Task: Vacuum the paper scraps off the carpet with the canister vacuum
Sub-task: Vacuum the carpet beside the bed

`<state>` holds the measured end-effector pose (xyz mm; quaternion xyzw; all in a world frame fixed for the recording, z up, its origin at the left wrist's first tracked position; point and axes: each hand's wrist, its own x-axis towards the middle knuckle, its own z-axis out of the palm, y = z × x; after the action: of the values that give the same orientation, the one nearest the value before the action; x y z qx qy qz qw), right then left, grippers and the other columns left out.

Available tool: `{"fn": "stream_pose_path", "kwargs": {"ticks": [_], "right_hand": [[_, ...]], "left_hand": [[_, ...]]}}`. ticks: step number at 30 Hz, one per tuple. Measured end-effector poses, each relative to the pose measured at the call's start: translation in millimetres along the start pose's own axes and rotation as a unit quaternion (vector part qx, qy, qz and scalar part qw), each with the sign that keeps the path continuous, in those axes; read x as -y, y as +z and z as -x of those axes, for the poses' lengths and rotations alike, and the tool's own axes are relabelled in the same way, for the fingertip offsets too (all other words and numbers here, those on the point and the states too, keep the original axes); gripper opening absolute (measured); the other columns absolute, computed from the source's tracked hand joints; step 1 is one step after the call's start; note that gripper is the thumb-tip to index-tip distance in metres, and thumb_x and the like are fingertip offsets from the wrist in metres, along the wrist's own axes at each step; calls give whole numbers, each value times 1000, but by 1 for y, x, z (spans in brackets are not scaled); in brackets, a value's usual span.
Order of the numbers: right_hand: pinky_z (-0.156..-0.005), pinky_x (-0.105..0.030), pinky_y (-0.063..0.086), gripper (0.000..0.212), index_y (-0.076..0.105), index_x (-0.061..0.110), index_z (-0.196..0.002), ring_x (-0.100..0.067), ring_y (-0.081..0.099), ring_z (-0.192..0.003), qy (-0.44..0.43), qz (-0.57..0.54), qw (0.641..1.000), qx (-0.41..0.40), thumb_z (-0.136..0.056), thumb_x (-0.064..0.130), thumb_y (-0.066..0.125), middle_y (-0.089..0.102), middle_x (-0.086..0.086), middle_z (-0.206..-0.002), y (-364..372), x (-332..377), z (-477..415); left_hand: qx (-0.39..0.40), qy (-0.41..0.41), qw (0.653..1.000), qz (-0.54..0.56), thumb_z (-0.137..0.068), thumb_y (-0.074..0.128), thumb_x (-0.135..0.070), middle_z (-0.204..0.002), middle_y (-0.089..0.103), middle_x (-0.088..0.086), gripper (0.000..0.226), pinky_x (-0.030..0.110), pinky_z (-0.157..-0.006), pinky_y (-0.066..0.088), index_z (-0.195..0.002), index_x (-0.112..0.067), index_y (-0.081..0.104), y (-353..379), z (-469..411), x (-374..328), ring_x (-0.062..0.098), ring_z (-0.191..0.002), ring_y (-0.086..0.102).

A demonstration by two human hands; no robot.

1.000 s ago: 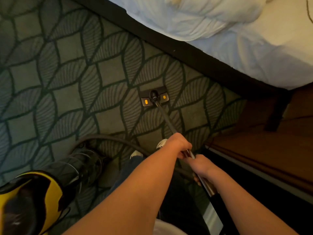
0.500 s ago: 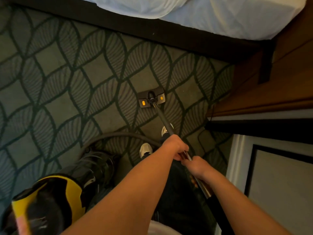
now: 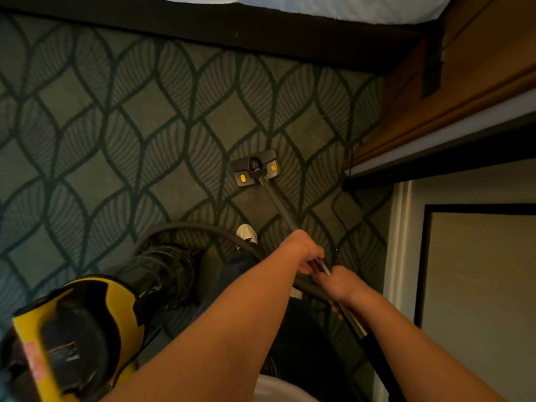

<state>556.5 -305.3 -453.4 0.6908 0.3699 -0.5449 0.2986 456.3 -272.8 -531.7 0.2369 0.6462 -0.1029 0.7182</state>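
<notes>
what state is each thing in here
floor head: flat on the carpet
wand: slanted, gripped by both hands
left hand: grips the wand, farther forward
right hand: grips the wand, nearer the body
hose: curved over the carpet
canister vacuum: lower left, blurred

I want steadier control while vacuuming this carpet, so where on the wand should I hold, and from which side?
Probably the upper end of the wand, from above: it is a slim straight tube slanting up from the floor head toward you, so fingers wrap it easily. Your left hand grips further down, your right hand just behind it, which looks sound.
</notes>
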Motion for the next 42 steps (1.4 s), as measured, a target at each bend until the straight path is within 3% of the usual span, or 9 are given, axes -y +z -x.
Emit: {"fn": "stream_pose_path", "kwargs": {"ticks": [6,10,13,16,24,28,33,38,42], "right_hand": [[-61,-34,52,37,50,10,-78,-24,60,-50,-14,18,1000,-15,-99,40,44,64,-12,-65,7,-64,1],[-58,-33,51,35,49,11,-78,-25,60,-50,-11,29,999,-20,-100,38,43,63,-12,-63,9,-123,2],[-56,-33,51,33,48,12,-80,-25,60,-52,-8,28,999,-18,-100,37,42,64,-14,-66,14,-167,4],[-55,-32,51,33,48,12,-82,-25,60,-52,-1,20,1000,-17,-101,38,43,64,-13,-68,24,-202,8],[-45,-26,45,32,55,8,-93,-22,56,-47,23,-40,999,-5,-100,37,46,61,-13,-68,52,-270,17],[-49,-27,49,33,57,9,-93,-22,58,-49,36,-59,998,-4,-99,40,47,64,-13,-70,70,-297,20],[-56,-33,54,37,59,5,-98,-24,61,-53,51,-65,997,-12,-100,39,45,66,-14,-70,88,-324,27],[-51,-31,49,40,59,0,-98,-25,56,-51,66,-126,990,-1,-101,37,46,61,-16,-67,124,-344,34],[-50,-30,47,41,58,-2,-99,-26,56,-49,62,-158,985,-15,-101,36,46,60,-17,-65,161,-352,41]], "left_hand": [[-3,7,999,35,-91,66,-16,-70,61,16,23,35,-63,57,-77,-5,53,63,-4,17,24,-60,63],[-1,22,999,47,-92,66,-18,-87,67,19,18,39,-77,60,-83,-5,56,120,-2,27,29,-80,69],[-2,30,999,43,-91,67,-18,-81,66,15,18,37,-73,61,-82,-7,55,164,-1,37,27,-74,69],[2,32,998,45,-92,67,-19,-88,67,16,17,37,-78,60,-83,-10,55,198,0,50,29,-85,71],[26,32,999,4,-91,68,-22,-81,67,14,18,36,-72,61,-83,-10,57,260,6,79,30,-84,73],[37,35,998,-20,-91,68,-22,-76,66,12,19,36,-73,61,-80,-9,58,283,8,96,28,-78,72],[43,55,996,-49,-91,67,-21,-67,64,9,20,31,-62,59,-78,-9,59,311,10,115,18,-54,64],[51,66,991,-101,-91,68,-20,-68,65,9,19,32,-63,61,-82,-6,59,324,15,141,19,-53,65],[50,76,986,-138,-90,68,-21,-66,64,9,21,25,-48,56,-79,-6,59,331,21,170,14,-43,62]]}}
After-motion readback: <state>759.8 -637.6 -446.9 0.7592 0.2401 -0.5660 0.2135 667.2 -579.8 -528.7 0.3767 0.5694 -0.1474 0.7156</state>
